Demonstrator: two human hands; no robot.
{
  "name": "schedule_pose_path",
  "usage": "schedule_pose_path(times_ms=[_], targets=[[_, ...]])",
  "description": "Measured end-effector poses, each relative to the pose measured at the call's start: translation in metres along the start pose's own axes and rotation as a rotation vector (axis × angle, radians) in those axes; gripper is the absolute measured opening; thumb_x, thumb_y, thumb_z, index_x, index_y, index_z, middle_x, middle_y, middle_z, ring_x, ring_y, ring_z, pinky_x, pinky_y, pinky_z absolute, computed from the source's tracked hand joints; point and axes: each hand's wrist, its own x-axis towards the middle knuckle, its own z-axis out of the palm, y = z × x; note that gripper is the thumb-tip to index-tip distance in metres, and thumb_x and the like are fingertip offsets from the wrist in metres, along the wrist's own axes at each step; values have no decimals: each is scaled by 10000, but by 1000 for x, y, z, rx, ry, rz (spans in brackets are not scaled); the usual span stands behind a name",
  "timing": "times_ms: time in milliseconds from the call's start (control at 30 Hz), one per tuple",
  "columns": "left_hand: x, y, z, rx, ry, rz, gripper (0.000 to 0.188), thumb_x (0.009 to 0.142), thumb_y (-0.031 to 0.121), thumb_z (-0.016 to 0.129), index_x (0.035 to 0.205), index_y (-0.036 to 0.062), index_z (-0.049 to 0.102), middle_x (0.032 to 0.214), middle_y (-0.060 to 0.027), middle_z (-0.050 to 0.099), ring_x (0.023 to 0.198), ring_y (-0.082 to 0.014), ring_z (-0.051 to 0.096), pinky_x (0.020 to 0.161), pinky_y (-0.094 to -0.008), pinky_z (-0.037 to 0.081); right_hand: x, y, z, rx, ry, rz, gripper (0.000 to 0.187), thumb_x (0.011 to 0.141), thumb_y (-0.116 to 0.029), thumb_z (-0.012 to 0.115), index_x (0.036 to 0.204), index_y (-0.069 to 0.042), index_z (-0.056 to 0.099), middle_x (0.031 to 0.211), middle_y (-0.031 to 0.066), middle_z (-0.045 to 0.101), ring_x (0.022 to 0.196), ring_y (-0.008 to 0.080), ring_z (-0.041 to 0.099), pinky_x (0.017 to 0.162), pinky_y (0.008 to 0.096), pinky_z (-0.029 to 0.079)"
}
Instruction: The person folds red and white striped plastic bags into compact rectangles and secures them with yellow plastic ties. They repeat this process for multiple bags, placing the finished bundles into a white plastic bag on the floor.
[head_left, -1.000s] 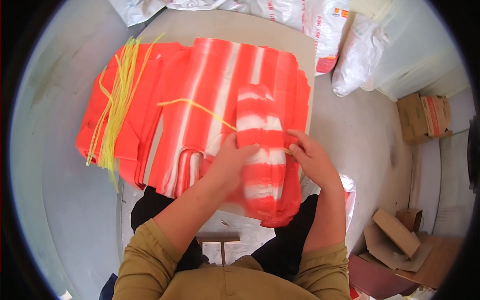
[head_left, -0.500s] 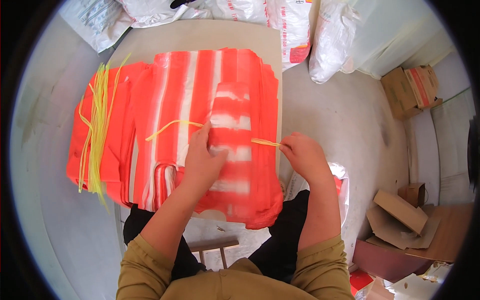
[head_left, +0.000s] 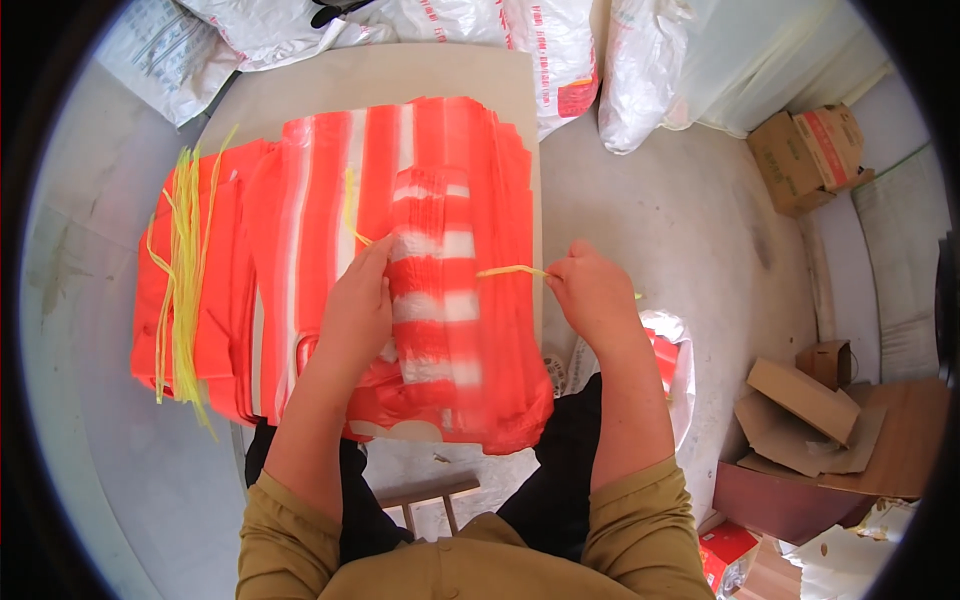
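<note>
Pinching the yellow strip right of the striped bundle, your right hand has it seemingly threaded beneath, far end now upswung beside your half-curled left hand, hold unclear.

The left grip touches the nine-o'clock side of a striped bundle lying on red-and-white sheets; the right grip, at three o'clock, pinches a yellow strip. Yellow strands lie toward nine o'clock, white sacks toward twelve.

Bundle on the sheet stack, strands farther left, sacks behind, cartons to the right
</note>
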Motion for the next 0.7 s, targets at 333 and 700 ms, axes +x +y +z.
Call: schedule_pose_path(times_ms=[333,700], targets=[[1,-4,-7,450,115,104,83,921,81,713,977,20,704,952,-118,689,959,-343,657,811,-446,547,-1,-1,-5,-5,-66,8,145,959,-173,699,963,-77,808,949,106,655,903,330,671,785,461,539],[-11,19,-23,130,-11,-78,83,990,96,666,1011,20,689,878,-141,718,858,-276,682,777,-404,547,0,11,-22,1,-307,74,125,920,-152,707,907,-44,768,1024,113,693,855,297,644,734,405,519]])
